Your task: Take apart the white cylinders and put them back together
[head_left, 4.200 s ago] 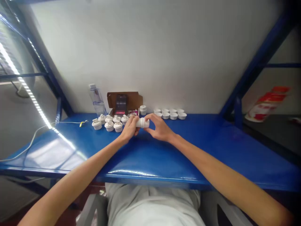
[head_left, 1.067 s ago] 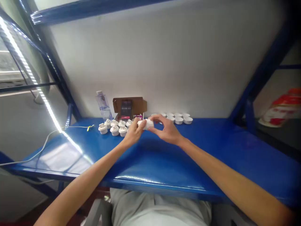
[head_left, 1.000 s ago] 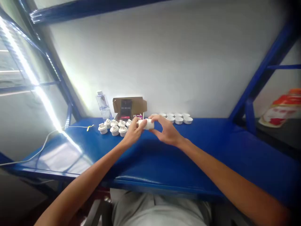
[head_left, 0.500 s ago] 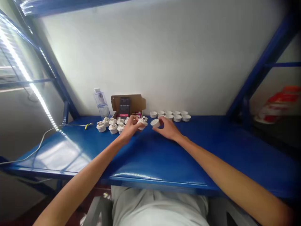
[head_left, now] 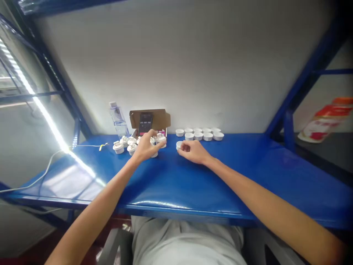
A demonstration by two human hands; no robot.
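Observation:
My left hand is spread over a cluster of small white round cups, each topped with a white fitting with small dark or metal details. Its thumb lies in front of the rightmost topped cup, and the hand hides part of the cluster. Farther left in the group stands another topped cup. My right hand rests low over the blue table with curled fingers against a plain white cup, which sits upright and is partly covered by the fingers.
Two rows of plain white cups line the wall on the right. Behind the topped cups are an open cardboard box, a phone showing a timer, and a water bottle. A white cable crosses the left side of the blue table.
My left hand has moved left and let go of the topped cup among the others. My right hand has lowered the plain cup from a tilt to upright on the table.

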